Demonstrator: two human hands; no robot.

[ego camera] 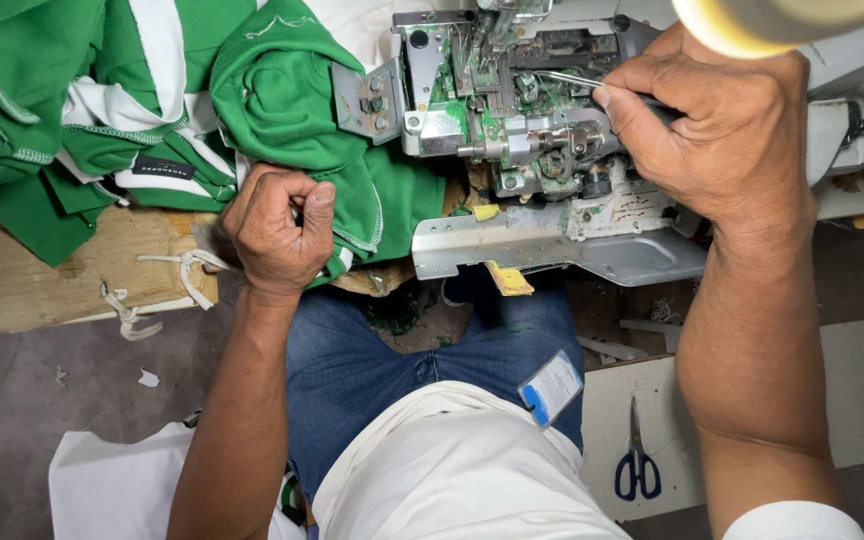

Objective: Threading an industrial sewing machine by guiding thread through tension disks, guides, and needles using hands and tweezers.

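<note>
- Nearest, blue-handled steel scissors lie on the white bench, well apart from both hands.
- The left hand is curled into a closed fist, resting on the crumpled green knit garment with white trim; whether it pinches cloth, I cannot tell.
- Farther, the right hand pinches thin metal tweezers tight, tips inside the opened grey overlock sewing machine.
- Judgement: keep the wrist braced and the tips steady.

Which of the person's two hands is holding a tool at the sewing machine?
The right hand. It pinches thin metal tweezers into the opened machine. The left hand is a closed fist resting on the green fabric, with no tool visible.
</note>
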